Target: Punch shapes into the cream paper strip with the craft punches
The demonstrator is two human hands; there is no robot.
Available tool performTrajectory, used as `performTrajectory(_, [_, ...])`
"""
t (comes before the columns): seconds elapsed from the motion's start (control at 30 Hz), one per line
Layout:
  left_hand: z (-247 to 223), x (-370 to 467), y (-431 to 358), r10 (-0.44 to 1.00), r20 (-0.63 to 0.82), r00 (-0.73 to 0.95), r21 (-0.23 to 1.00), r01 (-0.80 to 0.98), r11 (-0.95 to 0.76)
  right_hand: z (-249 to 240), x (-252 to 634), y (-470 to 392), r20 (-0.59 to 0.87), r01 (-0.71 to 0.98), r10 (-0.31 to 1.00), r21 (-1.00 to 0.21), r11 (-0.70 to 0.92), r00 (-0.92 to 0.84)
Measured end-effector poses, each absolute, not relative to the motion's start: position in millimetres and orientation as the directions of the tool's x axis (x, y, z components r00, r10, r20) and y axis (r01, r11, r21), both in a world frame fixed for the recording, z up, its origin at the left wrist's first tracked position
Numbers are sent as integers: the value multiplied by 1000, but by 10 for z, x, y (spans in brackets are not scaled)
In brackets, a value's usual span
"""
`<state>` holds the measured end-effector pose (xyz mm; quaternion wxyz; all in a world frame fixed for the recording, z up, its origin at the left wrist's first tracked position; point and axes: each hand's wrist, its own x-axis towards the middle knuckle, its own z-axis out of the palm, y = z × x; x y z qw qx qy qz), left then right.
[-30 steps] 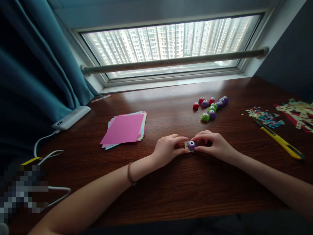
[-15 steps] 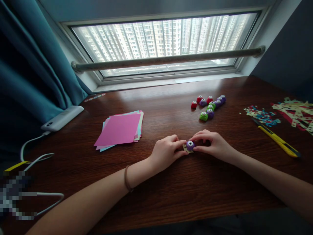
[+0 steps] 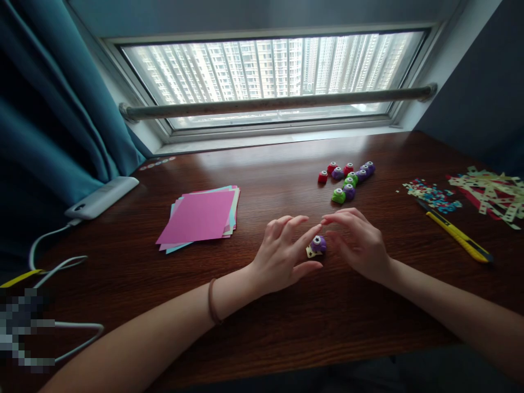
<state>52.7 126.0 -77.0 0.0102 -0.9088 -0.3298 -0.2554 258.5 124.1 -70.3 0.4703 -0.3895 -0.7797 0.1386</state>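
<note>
A small purple craft punch [image 3: 318, 245] with a black star on its white top sits on the table between my hands. From its left side sticks out a pale yellow paper strip [image 3: 311, 252] with star-shaped holes. My left hand [image 3: 280, 254] is open just left of the punch, its index finger stretched over the far side and its thumb on the near side. To the right of the punch, my right hand [image 3: 358, 243] is open with bent fingers apart. Its fingertips come close to my left index finger; whether they touch I cannot tell.
Several red, purple and green punches [image 3: 347, 180] stand farther back. At right are paper confetti [image 3: 434, 194], a yellow utility knife [image 3: 458, 234] and punched strips [image 3: 491, 194]. A stack of coloured paper [image 3: 200, 218] lies left, near a white power bank [image 3: 102, 196] with a cable.
Both hands have let go of the punch and paper strip and spread their fingers. The punch and strip stay on the table in about the same place.
</note>
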Motion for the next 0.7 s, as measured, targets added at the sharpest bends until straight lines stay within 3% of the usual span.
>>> performTrajectory(0.07, [-778, 520, 1263, 595, 534, 601, 189, 602, -776, -715, 2571, 1249, 593, 535, 773, -587, 608, -226])
performTrajectory(0.13, [-780, 511, 1269, 585, 562, 585, 193, 595, -780, -758, 2559, 1301, 447, 559, 876, -686, 466, -182])
performTrajectory(0.27, [-764, 515, 1268, 559, 480, 676, 130, 576, -807, -860, 2557, 1431, 156, 526, 965, -814, 247, -213])
performTrajectory(0.43, [-759, 552, 1264, 552, 374, 745, 125, 550, -826, -822, 2517, 1459, 66, 586, 974, -789, 185, -218])
performTrajectory(0.6, [-761, 576, 1291, 521, 356, 776, 129, 511, -850, -680, 2419, 1501, -143, 630, 981, -776, -27, -134])
performTrajectory(0.7, [-752, 584, 1296, 499, 360, 788, 103, 498, -861, -638, 2393, 1541, -194, 666, 972, -744, -59, -131])
